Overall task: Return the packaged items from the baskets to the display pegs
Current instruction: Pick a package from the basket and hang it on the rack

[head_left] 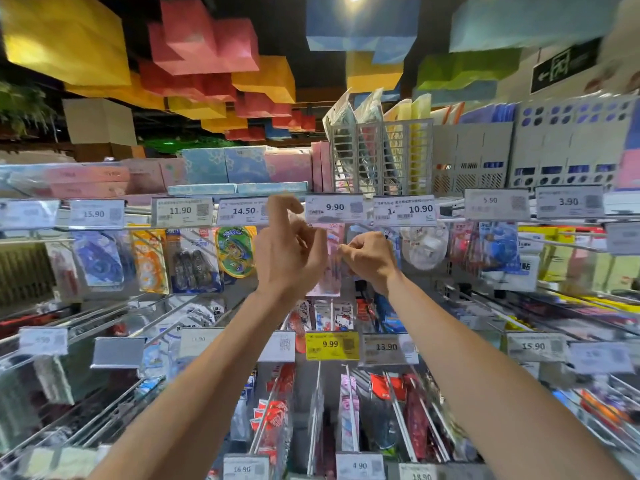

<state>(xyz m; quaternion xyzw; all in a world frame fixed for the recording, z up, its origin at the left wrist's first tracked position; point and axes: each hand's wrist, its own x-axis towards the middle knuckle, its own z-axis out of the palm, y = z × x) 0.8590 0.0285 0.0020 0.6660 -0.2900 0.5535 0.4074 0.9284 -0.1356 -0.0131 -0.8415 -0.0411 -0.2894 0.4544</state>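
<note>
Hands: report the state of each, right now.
Left hand: fingers curled against the pink package; whether it grips cannot be told.
Right hand: pinching the pink package's edge.

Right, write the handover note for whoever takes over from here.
Left hand: fingers curled on the pink package at its top edge, under the 9.90 price tag.
Right hand: pinches the package's right edge.
Done: package is up at its tag; whether it hangs on the peg is hidden.
Left: seat it on the peg, let go, fetch more. Baskets are out of view.
</note>
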